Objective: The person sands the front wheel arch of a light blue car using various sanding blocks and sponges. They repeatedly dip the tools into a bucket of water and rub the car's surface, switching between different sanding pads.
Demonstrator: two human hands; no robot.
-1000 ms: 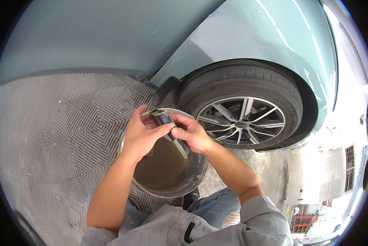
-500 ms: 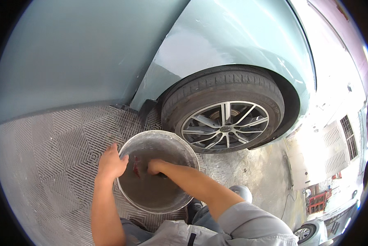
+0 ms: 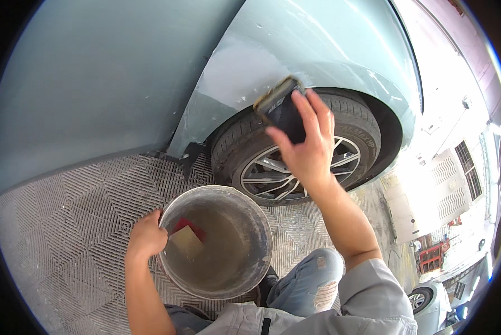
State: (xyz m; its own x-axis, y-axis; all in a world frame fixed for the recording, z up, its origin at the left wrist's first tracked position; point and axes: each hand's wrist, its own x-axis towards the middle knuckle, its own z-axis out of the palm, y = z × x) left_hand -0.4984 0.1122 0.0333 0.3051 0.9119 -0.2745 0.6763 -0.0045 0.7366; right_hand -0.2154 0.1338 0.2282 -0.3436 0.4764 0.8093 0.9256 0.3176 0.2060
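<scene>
My right hand (image 3: 312,151) is raised in front of the front wheel, its thumb and fingers closed round a dark sanding block (image 3: 281,109) with a tan edge. The block is tilted, at the wheel-arch edge of the pale green car fender (image 3: 328,56); whether it touches the paint I cannot tell. Left of it on the fender is a whitish filled patch (image 3: 236,72). My left hand (image 3: 148,235) grips the rim of a grey bucket (image 3: 256,223). In its murky water lie a tan square piece (image 3: 187,241) and a red piece (image 3: 192,226), perhaps sandpaper.
The car door (image 3: 94,78) fills the upper left. A black tire (image 3: 245,139) with a silver alloy wheel stands just beyond the bucket. The floor is ridged grey tile (image 3: 88,234). A red rack (image 3: 433,257) and another car (image 3: 429,304) are far right.
My right hand has come up out of the bucket to the fender with the sanding block. My left hand has closed on the rim. A tan piece now shows in the water.
</scene>
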